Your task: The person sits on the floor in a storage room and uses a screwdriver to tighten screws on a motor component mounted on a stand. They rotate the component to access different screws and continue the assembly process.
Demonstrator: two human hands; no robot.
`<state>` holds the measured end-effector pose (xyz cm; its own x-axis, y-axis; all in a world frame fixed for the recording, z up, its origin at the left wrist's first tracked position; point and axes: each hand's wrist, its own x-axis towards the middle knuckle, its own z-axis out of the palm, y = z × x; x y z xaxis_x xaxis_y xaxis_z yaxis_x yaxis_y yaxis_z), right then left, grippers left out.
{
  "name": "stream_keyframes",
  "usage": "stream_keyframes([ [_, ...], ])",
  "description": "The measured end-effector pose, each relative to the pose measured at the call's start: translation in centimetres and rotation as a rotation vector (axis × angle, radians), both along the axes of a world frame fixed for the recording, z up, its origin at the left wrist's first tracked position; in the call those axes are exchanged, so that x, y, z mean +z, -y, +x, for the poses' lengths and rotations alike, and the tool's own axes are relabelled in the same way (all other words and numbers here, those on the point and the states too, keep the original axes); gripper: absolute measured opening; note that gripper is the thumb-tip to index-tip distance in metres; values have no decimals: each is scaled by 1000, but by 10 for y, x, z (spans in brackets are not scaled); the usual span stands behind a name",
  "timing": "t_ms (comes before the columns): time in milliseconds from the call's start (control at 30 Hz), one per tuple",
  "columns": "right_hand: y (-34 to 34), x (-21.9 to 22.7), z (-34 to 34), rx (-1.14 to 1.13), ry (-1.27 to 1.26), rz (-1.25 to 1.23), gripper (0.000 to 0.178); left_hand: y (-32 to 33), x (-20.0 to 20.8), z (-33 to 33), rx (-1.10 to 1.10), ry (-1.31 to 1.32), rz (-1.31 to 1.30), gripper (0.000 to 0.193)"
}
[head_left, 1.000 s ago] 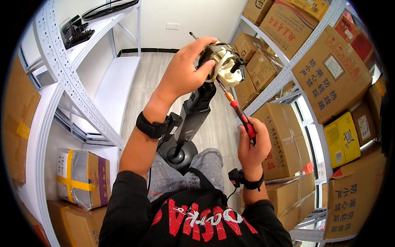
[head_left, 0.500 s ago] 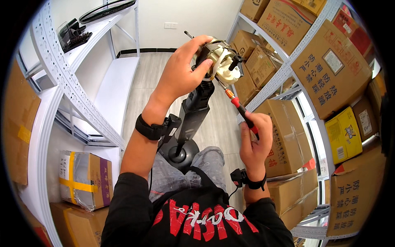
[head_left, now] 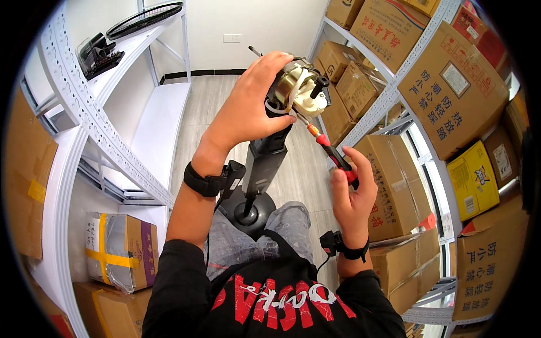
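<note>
An exposed fan motor (head_left: 309, 93) with a cream plastic gear housing sits on top of a black fan stand (head_left: 264, 169), whose round base (head_left: 260, 213) rests on the floor between my knees. My left hand (head_left: 242, 110) wraps the motor from its left side, thumb beneath and fingers over the top. In my right hand (head_left: 356, 194) is a red and black screwdriver (head_left: 327, 149), held by the handle's end between thumb and fingers. Its shaft slants up to the underside of the motor. Where exactly the tip sits is hidden there.
White metal shelves (head_left: 163, 124) stand on the left, holding a round fan grille (head_left: 143, 19) and black parts (head_left: 100, 56). Stacked cardboard boxes (head_left: 389, 186) line the right. A taped box (head_left: 119, 250) sits at lower left. A wall with a socket (head_left: 231, 38) is ahead.
My left thumb has slid lower, to the motor's underside. The fingers of my right hand have loosened and shifted on the screwdriver handle, with the index finger now stretched out.
</note>
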<state>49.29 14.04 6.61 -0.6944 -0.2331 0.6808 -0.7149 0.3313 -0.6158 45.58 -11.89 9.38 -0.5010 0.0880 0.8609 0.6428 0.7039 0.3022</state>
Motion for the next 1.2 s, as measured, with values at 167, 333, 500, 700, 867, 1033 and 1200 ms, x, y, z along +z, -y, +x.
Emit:
stream_keyframes([
  [167,-2,-4,-12,-48,-295,92,28,-3,-4,-2,60,11,3,88],
  [333,4,1,-2,11,-152,-14,26,-3,-1,-1,6,65,41,88],
  [500,-4,-12,-9,-28,-117,21,30,-3,1,2,11,84,35,90],
  [700,4,-4,-6,29,-92,-84,27,-3,1,0,-10,77,40,92],
  [867,-3,-10,-12,-17,-138,-16,29,-4,1,2,-4,84,52,93],
  [1033,2,-8,-9,-10,-125,-77,27,-6,0,1,-12,76,60,93],
  [1200,-6,-15,-13,-18,-71,-51,32,-6,1,2,-20,67,72,93],
])
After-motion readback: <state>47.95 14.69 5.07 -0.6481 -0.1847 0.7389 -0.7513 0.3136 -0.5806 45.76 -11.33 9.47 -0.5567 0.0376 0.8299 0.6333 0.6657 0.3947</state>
